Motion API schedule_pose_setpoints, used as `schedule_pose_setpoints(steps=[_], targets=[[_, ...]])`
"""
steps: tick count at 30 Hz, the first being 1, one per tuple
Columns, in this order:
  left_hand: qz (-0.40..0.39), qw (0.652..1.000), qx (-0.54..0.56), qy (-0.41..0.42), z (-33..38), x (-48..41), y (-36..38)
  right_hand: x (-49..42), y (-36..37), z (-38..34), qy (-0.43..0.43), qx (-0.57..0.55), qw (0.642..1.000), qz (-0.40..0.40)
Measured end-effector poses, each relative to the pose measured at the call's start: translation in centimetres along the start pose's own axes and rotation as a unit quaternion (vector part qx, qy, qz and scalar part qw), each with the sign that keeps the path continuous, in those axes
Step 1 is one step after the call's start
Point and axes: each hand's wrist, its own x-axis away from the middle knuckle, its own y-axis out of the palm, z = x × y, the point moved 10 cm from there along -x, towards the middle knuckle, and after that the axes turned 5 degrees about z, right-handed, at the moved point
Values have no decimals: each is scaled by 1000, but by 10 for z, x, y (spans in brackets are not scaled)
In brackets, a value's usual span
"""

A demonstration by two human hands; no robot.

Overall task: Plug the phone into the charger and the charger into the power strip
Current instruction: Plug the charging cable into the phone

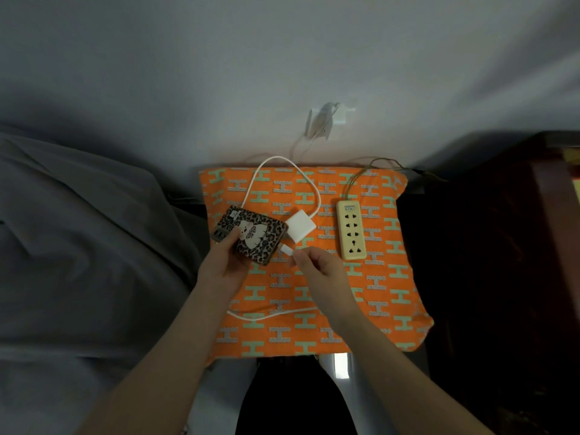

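Observation:
A phone (254,235) in a leopard-print case with a white cartoon figure lies back-up, tilted, held by my left hand (224,262) at its near-left edge. My right hand (317,262) pinches the white cable plug (287,249) right at the phone's near-right end; whether it is seated I cannot tell. The white charger block (301,227) rests beside the phone, its cable (282,164) looping away and back. A cream power strip (351,229) with several sockets lies to the right, nothing plugged into it.
Everything sits on an orange patterned cloth (392,293). A grey bedsheet (78,230) lies to the left, dark wooden furniture (502,246) to the right. The white wall behind carries a wall outlet (326,119) with wires.

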Motion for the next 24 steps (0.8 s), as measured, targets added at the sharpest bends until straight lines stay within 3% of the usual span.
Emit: schedule_pose_setpoints(steps=[12, 18, 24], targets=[[-15, 999, -11, 41, 1, 7, -3, -4, -14, 25, 82, 67, 994, 6], [-21, 999, -19, 41, -4, 7, -4, -5, -17, 27, 68, 90, 994, 2], [-9, 998, 13, 65, -14, 11, -4, -1, -20, 26, 40, 88, 993, 61]])
